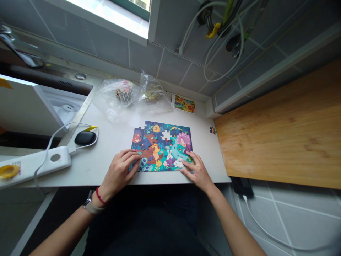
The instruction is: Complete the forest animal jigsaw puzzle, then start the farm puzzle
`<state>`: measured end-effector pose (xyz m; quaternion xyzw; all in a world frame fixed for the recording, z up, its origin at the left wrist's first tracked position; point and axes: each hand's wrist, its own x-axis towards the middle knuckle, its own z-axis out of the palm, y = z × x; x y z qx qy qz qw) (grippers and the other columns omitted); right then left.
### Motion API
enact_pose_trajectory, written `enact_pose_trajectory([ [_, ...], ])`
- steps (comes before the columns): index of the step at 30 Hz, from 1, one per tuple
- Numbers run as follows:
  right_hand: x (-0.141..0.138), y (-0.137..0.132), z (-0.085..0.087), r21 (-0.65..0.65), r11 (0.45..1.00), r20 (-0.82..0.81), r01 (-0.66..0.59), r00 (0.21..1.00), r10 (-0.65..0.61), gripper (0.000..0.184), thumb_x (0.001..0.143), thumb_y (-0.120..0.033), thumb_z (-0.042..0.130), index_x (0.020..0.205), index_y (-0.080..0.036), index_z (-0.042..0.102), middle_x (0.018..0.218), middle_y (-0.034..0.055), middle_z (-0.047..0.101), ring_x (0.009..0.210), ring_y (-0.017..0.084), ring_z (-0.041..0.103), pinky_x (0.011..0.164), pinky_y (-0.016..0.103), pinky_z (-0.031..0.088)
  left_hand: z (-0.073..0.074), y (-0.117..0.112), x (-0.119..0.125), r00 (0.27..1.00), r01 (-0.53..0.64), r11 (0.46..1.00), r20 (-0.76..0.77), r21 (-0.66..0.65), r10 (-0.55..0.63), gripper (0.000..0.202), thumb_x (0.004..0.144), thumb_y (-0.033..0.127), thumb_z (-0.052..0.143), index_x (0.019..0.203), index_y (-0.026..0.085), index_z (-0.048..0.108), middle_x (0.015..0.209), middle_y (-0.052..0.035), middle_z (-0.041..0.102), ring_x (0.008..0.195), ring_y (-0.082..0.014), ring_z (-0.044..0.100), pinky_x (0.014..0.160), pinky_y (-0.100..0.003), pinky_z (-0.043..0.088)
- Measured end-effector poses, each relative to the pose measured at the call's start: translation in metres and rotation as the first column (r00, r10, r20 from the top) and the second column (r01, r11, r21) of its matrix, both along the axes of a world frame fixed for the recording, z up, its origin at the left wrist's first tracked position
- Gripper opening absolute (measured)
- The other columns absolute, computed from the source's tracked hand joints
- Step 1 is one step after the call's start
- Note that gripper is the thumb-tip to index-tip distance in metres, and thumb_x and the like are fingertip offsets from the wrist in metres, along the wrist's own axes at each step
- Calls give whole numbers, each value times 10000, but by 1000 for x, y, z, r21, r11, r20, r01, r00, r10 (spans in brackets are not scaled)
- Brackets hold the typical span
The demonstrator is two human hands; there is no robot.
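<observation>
A colourful animal jigsaw puzzle (158, 151), mostly joined, lies on the white counter in front of me. White counter shows through a gap in its upper middle. A dark blue puzzle piece (146, 144) appears to lie askew on top of the bear picture. My left hand (121, 167) rests at the lower left edge, fingers bent onto the puzzle and thumb apart from them. Across at the lower right corner, my right hand (195, 169) lies with spread fingers touching the pieces. Both hands cover small parts of the puzzle's edges.
Two clear plastic bags (124, 93) with puzzle pieces lie behind the puzzle, beside a small picture card (183, 103). A stray piece (212, 130) sits near a wooden board (279, 135). Left are a power strip (57, 158), a black oval device (85, 138) and a sink.
</observation>
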<state>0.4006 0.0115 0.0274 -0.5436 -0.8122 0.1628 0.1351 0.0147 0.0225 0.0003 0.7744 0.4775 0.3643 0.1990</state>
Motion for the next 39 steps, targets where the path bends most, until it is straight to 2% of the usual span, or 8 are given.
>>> enact_pose_trajectory([
  [6,9,-12,-3,117,978,-122,173,980,-158,442,1019,-451,664,1421,-272,700,1496,151,608,1384,323,595,1146,566,535,-1,1,-1,1000,2,1000,25,-14,-1,135,1046,229,604,1149,243,690,1143,-69,761,1165,-275,656,995,-458,528],
  [9,33,-12,-7,249,898,-197,362,927,-319,339,1046,-427,607,1264,-226,772,1327,161,685,1259,315,666,1074,554,580,0,1,-1,999,5,1000,43,-3,-5,131,1039,208,614,1143,245,687,1129,-63,761,1151,-267,659,988,-460,540],
  [12,61,-7,-17,339,833,-194,437,899,-393,294,1037,-433,612,1126,-230,806,1223,146,723,1176,317,685,1025,541,595,4,1,1,998,-3,1000,65,-7,3,163,1036,169,597,1153,248,679,1142,-68,756,1155,-264,665,991,-470,567],
  [18,75,3,-43,452,777,-163,437,897,-410,335,1038,-474,576,1071,-226,800,1159,145,741,1060,327,699,947,528,592,22,13,0,999,22,1000,-41,-15,-23,233,1037,209,601,1257,273,643,1226,-92,730,1195,-281,667,1012,-499,601],
  [26,72,3,-47,493,750,-172,441,894,-413,322,1039,-432,548,1098,-221,784,1166,148,737,1043,329,705,929,508,578,25,57,8,929,40,999,-368,-21,-45,435,952,238,719,1372,262,611,1421,-129,642,1258,-345,660,1029,-530,614],
  [32,75,1,-51,494,758,-190,426,904,-384,312,1052,-404,537,1117,-201,765,1191,140,726,1063,317,706,940,493,574,35,71,16,860,105,966,-466,-237,-208,552,901,36,621,1407,255,602,1448,-95,630,1301,-312,624,1128,-496,560],
  [35,80,2,-56,525,753,-201,398,917,-344,315,1057,-415,532,1097,-202,760,1164,130,727,1048,311,714,933,479,568,50,75,21,827,65,925,-498,-375,-260,545,887,14,611,1384,236,629,1418,-101,628,1291,-292,622,1150,-453,530],
  [39,88,8,-69,595,723,-214,352,936,-280,367,1053,-465,510,1064,-200,764,1114,136,733,971,318,719,877,484,560,64,90,27,794,-9,914,-559,-406,-240,620,806,53,746,1385,253,647,1307,-88,651,1176,-261,675,1078,-384,558],
])
